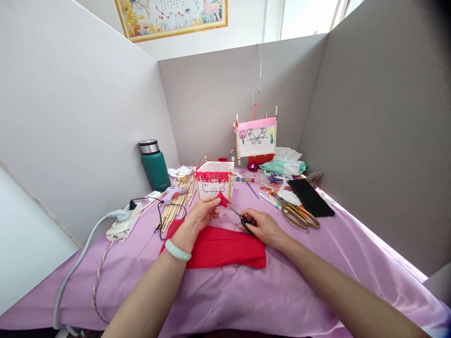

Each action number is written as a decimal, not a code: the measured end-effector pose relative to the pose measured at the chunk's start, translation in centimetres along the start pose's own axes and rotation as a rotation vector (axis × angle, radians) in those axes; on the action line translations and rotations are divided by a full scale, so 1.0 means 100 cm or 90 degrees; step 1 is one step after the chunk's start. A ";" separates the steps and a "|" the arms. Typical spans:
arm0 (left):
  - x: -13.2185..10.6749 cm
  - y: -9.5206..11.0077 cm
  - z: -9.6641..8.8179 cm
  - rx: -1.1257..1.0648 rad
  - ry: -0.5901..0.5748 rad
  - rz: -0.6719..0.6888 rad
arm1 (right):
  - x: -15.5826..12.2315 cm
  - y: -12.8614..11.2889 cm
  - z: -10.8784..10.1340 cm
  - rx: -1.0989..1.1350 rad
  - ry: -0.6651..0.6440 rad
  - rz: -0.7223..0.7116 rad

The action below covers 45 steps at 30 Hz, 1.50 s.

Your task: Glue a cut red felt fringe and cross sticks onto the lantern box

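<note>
My left hand [206, 213] pinches a small piece of red paper [221, 199] between its fingers, and a pale green bangle [178, 250] sits on that wrist. My right hand [262, 227] grips black-handled scissors [240, 219], whose thin blades point left and reach the red piece. Below both hands lies a folded red paper sheet [225, 246]. Just beyond them stands a square white paper lantern [213, 188] with a red fringe [212, 177] along its top and a drawn house on its side.
A purple cloth [225, 295] covers the table inside grey partition walls [225, 94]. Bamboo sticks [176, 206], a glue gun [172, 193], and a power strip [123, 222] lie left, behind a green bottle [154, 165]. Gold scissors [298, 213], a black phone [310, 197], and a painted lantern panel [256, 137] lie right.
</note>
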State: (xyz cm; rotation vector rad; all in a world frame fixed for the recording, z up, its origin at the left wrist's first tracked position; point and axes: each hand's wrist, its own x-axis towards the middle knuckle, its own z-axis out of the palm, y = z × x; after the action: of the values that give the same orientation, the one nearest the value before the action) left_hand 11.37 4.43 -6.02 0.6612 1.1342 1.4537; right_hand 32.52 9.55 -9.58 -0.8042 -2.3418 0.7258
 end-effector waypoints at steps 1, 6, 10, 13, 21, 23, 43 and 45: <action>0.000 0.000 0.000 0.000 -0.003 0.000 | 0.000 0.001 0.000 0.003 0.000 0.001; -0.002 0.001 0.001 -0.024 -0.001 0.000 | -0.001 0.001 0.000 0.006 0.004 0.000; -0.001 0.001 0.001 -0.024 0.008 0.001 | -0.001 0.000 -0.001 0.009 -0.002 0.003; 0.000 0.001 0.001 -0.023 0.009 0.002 | -0.001 -0.001 -0.001 0.013 -0.007 0.000; 0.000 0.001 0.000 -0.017 0.009 0.003 | -0.001 -0.001 -0.001 0.017 -0.009 -0.008; 0.001 0.000 0.000 -0.011 0.011 0.001 | -0.001 -0.001 -0.001 0.017 -0.010 -0.009; -0.001 0.001 0.000 0.029 -0.013 0.010 | -0.001 0.001 0.000 0.038 -0.015 -0.013; -0.001 0.001 0.001 0.031 -0.014 0.008 | -0.001 0.001 -0.001 0.040 -0.015 -0.013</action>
State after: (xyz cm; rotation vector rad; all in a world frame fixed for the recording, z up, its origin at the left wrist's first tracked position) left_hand 11.41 4.32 -5.86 0.7177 1.1529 1.4302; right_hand 32.67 9.53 -9.61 -0.7464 -2.3331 0.8000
